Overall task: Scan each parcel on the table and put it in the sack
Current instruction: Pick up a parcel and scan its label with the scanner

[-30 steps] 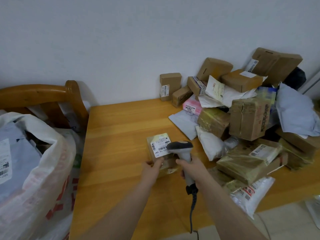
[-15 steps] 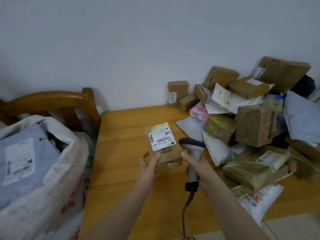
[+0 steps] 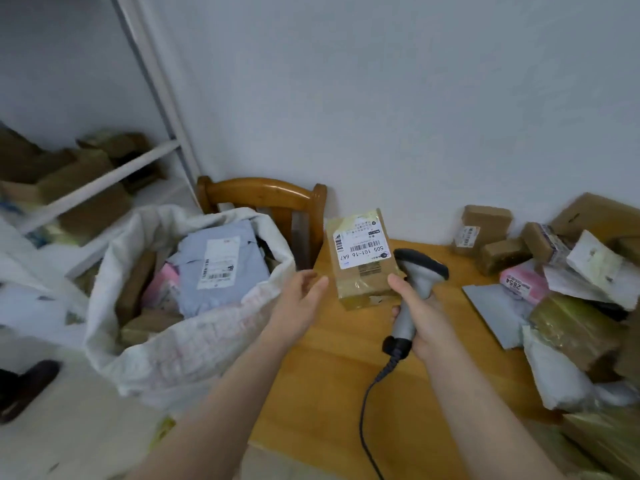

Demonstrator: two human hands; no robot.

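Observation:
A small brown taped parcel [image 3: 363,268] with a white barcode label stands tilted over the table's left end, label facing me. My left hand [image 3: 303,294] is just left of it with fingers spread, a small gap away and holding nothing. My right hand [image 3: 420,315] grips a grey handheld scanner [image 3: 417,278], and its thumb touches the parcel's lower right corner. I cannot tell what holds the parcel up. The white woven sack [image 3: 194,344] gapes open to the left, with a grey-blue mailer [image 3: 221,268] and other parcels inside.
The wooden table [image 3: 329,382] carries a heap of boxes and mailers [image 3: 575,327] along its right side. A wooden chair [image 3: 266,192] stands behind the sack. A white shelf with cardboard boxes [image 3: 83,181] fills the far left. A dark shoe [image 3: 24,386] lies on the floor.
The parcel has risen off the table and shifted left towards the sack. My left hand has come off it and opened. My view has swung left; the scanner stays in my right hand.

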